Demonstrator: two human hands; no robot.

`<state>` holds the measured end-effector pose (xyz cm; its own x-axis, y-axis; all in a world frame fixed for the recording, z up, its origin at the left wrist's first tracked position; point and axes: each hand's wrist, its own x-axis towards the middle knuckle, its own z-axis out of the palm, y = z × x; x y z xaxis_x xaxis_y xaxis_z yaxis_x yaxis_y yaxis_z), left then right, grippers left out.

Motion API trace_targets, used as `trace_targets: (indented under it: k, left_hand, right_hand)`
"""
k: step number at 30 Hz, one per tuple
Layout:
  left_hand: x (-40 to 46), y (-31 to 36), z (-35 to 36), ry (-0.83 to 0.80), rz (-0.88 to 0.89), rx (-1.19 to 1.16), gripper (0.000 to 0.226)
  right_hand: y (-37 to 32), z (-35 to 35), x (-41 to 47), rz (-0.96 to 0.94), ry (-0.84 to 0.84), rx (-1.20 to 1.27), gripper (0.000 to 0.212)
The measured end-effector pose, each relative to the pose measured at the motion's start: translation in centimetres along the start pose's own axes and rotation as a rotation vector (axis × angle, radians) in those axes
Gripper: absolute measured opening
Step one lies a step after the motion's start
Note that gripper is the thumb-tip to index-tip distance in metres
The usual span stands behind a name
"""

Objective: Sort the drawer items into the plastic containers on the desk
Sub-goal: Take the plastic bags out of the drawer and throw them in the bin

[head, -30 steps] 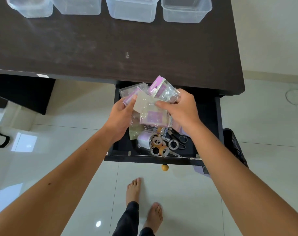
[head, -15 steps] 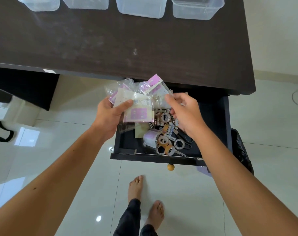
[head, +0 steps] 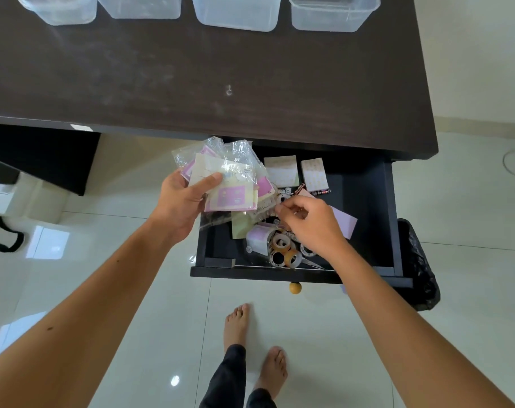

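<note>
**Now: one hand full of packets, the other down in the drawer**

Closest in, the left hand (head: pixel 181 203) grips a fanned bunch of clear-plastic sticker packets with pink and cream cards (head: pixel 225 179), thumb laid across the front and fingers behind; their exact number cannot be told, since they overlap. The right hand (head: pixel 310 223) hangs over the drawer clutter with fingers curled and thumb and forefinger drawn together at something small; whether it holds anything cannot be told.

Under that hand lie several rolls of clear and tan adhesive tape (head: pixel 285 251), at least four, touching one another, beside one white-and-lilac roll (head: pixel 257 240). Further back lie two cream notepads with small printed motifs (head: pixel 281 172) side by side, two dark batteries (head: pixel 319 192) in front of them, and one lilac paper pad (head: pixel 343 223) partly hidden by the hand.

All of it sits in the open black drawer (head: pixel 368 219), which has one round wooden knob (head: pixel 295 287). Four translucent plastic containers (head: pixel 238 13) stand in a row at the far edge of the dark brown desk (head: pixel 191 83). Below are glossy pale floor tiles (head: pixel 162 334), two bare feet, and a black plastic bag (head: pixel 418 266) beside the drawer.
</note>
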<state>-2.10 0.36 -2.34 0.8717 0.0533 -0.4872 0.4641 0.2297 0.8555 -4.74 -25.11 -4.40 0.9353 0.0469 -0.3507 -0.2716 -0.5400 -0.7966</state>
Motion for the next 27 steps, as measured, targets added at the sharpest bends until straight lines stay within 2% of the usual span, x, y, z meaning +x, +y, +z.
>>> trace_targets:
  k: [2, 7, 9, 11, 13, 19, 24, 27]
  left_hand:
    - [0.0, 0.1, 0.0, -0.006, -0.001, -0.004, 0.038]
    - [-0.3, 0.0, 0.5, -0.016, -0.015, -0.045, 0.039]
    - [-0.4, -0.1, 0.6, -0.01, -0.013, -0.05, 0.036]
    - [-0.4, -0.3, 0.4, -0.007, -0.011, -0.066, 0.031]
    - [-0.4, -0.4, 0.2, -0.001, -0.016, -0.085, 0.031]
    - [-0.9, -0.5, 0.7, -0.036, -0.019, -0.027, 0.024]
    - [-1.0, -0.8, 0.6, -0.043, -0.026, -0.023, 0.04]
    - [-1.1, -1.1, 0.5, -0.036, -0.03, -0.025, 0.036]
  right_hand:
    - [0.1, -0.9, -0.3, 0.033, 0.006, 0.106, 0.015]
    - [0.3, -2.6, -1.3, 0.139, 0.024, 0.609, 0.013]
    - [0.2, -2.9, -1.8, 0.198, -0.026, 0.677, 0.018]
    - [0.1, -2.4, -2.1, 0.293, -0.132, 0.612, 0.04]
    - [-0.1, -1.3, -2.4, 0.38, -0.214, 0.507, 0.049]
    - [0.0, 1.2, -2.2, 0.464, -0.129, 0.293, 0.02]
    - [0.9, 1.4, -1.6, 0.495, -0.073, 0.297, 0.026]
    - [1.3, 1.4, -1.5, 0.486, -0.061, 0.279, 0.02]
